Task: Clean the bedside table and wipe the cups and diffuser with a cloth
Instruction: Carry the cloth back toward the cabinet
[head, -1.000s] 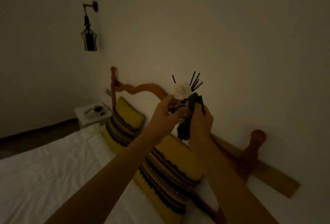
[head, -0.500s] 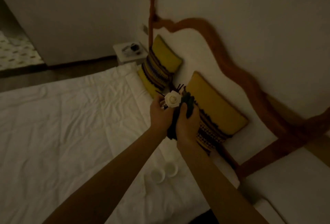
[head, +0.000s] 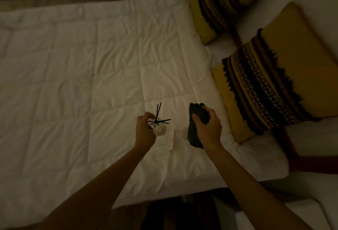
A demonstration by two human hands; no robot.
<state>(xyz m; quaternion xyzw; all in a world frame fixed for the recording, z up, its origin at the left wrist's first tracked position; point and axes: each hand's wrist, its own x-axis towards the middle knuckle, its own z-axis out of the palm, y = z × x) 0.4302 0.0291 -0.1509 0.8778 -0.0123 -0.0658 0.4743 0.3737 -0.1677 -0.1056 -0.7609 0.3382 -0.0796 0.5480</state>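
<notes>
My left hand [head: 145, 133] grips a clear glass reed diffuser [head: 158, 126] with several thin black sticks, held low over the white duvet [head: 87, 68]. My right hand [head: 207, 127] holds a bunched dark cloth [head: 194, 120] a little to the right, apart from the diffuser. A white cup [head: 184, 133] sits on the duvet, partly hidden behind the cloth. A flat white remote-like bar [head: 171, 140] lies between my two hands.
Two mustard cushions with dark patterned bands, one [head: 274, 76] at the right and another [head: 225, 2] at the top right, lean at the head of the bed. A reddish wooden headboard post [head: 290, 149] shows at the right. Dark floor [head: 179, 213] lies below the bed's near edge.
The view has tipped down from the wall and headboard to the duvet. My hands lowered and separated; the cloth came away from the diffuser, which now hangs just above the bed.
</notes>
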